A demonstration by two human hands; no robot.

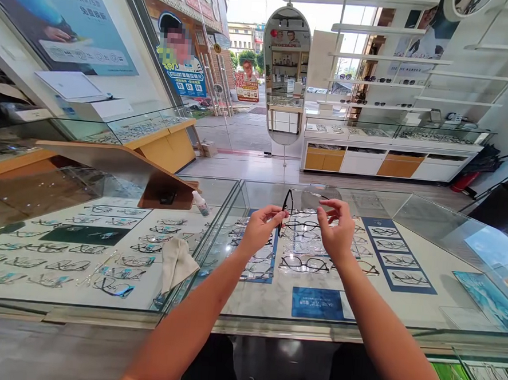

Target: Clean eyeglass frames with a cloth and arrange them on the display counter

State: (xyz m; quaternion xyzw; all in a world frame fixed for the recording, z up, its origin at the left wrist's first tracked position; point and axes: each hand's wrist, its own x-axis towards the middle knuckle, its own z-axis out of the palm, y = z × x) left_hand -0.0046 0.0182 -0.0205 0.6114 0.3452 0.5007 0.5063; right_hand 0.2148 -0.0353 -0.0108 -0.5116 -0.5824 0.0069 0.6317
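Observation:
A pair of eyeglasses (284, 206) with a dark rim is held up over the glass display counter. My left hand (262, 228) is closed, pinching the frame's edge between thumb and fingers. A thin temple arm stretches from the frame across to the right. Close to that arm's far end is my right hand (336, 229), fingers curved and thumb apart from them; I see nothing gripped there. Beneath both hands, several eyeglass frames (305, 265) lie in rows under the glass.
On the left, a grey-beige cloth (178, 264) and a small white bottle (200, 203) rest on the glass counter (224, 324), near a brown wooden board (109, 158). A blue card (317, 303) lies nearest me. An oval mirror (285, 77) stands beyond the counter.

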